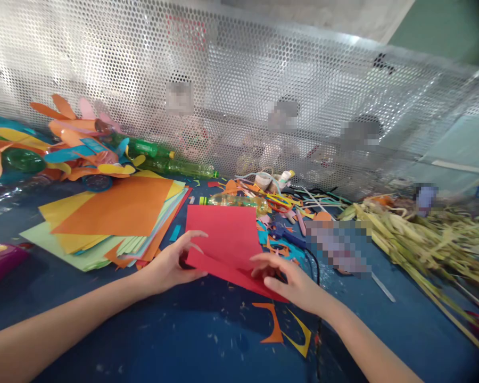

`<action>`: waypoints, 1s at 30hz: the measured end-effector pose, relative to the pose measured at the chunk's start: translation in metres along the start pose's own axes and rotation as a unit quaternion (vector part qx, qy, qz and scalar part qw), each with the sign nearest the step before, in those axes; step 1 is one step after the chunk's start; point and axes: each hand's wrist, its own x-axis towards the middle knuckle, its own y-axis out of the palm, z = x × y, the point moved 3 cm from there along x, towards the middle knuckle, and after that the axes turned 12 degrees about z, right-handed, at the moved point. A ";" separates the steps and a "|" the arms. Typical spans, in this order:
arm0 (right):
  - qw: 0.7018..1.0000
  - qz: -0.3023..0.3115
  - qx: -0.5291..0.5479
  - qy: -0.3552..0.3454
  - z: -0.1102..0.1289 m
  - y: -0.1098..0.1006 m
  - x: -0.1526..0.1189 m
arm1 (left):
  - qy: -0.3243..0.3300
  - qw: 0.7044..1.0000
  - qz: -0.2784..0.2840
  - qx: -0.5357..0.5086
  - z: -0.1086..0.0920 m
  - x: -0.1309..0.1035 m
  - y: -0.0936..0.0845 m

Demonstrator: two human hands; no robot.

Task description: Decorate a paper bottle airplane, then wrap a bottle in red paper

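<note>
A red sheet of paper lies on the blue table with its near edge folded up towards me. My left hand pinches the fold at its left end. My right hand presses and grips the fold at its right end. Both hands rest low over the table, close to the paper's near edge.
A stack of coloured paper, orange on top, lies to the left. Paper flowers and green bottles sit behind it. Paper scraps and a heap of pale strips spread to the right. A perforated metal screen closes the back, with people behind it.
</note>
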 end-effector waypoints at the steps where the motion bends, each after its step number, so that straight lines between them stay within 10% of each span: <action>1: 1.000 0.009 -0.024 0.009 0.003 0.003 0.000 | 0.001 1.000 -0.002 -0.010 0.000 0.000 0.000; 15: 0.993 0.024 -0.113 0.026 0.020 0.019 -0.005 | 0.045 0.993 -0.077 0.074 -0.012 -0.001 -0.004; 25: 0.948 -0.202 -0.247 0.007 0.005 0.006 -0.004 | -0.022 0.975 -0.157 0.158 -0.009 -0.002 -0.011; 30: 0.889 -0.293 -0.320 -0.146 0.012 0.005 -0.015 | 0.002 0.956 -0.255 0.148 -0.002 -0.007 -0.017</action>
